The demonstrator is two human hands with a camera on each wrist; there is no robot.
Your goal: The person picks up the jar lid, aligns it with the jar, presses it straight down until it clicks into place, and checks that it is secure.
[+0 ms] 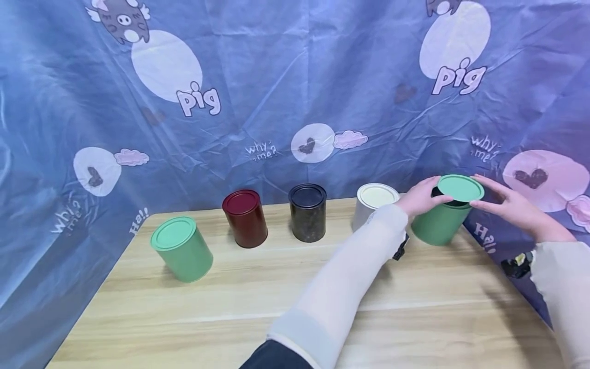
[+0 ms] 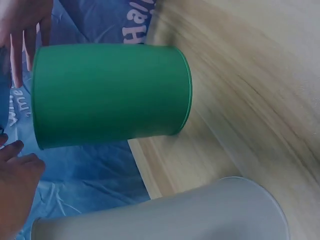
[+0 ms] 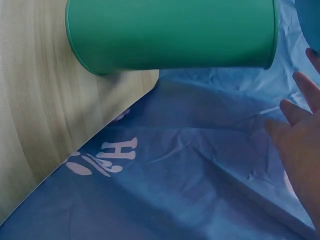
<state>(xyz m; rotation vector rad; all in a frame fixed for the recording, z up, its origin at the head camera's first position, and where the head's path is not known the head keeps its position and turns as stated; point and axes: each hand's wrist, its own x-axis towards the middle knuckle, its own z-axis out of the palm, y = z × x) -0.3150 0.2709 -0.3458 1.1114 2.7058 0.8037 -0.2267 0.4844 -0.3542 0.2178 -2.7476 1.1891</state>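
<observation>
Between my two hands is a round green lid (image 1: 461,188), held just over the mouth of a green can (image 1: 435,225); a dark gap shows between lid and can. My left hand (image 1: 420,197) holds the lid's left edge. On the opposite edge, my right hand (image 1: 513,207) grips it with the fingers behind and the thumb in front. In the left wrist view the can's side (image 2: 110,95) stands apart from the lid, with my left hand (image 2: 17,182) at the frame's edge. The right wrist view shows my right hand (image 3: 300,130) at the lid's rim (image 3: 309,20).
Left of the green can stands a white can (image 1: 366,210), partly behind my left forearm. Farther left are a black can (image 1: 308,218), a dark red can (image 1: 249,223) and another green can (image 1: 186,256), all lidded. A blue printed cloth (image 1: 258,77) hangs behind the wooden table (image 1: 207,318).
</observation>
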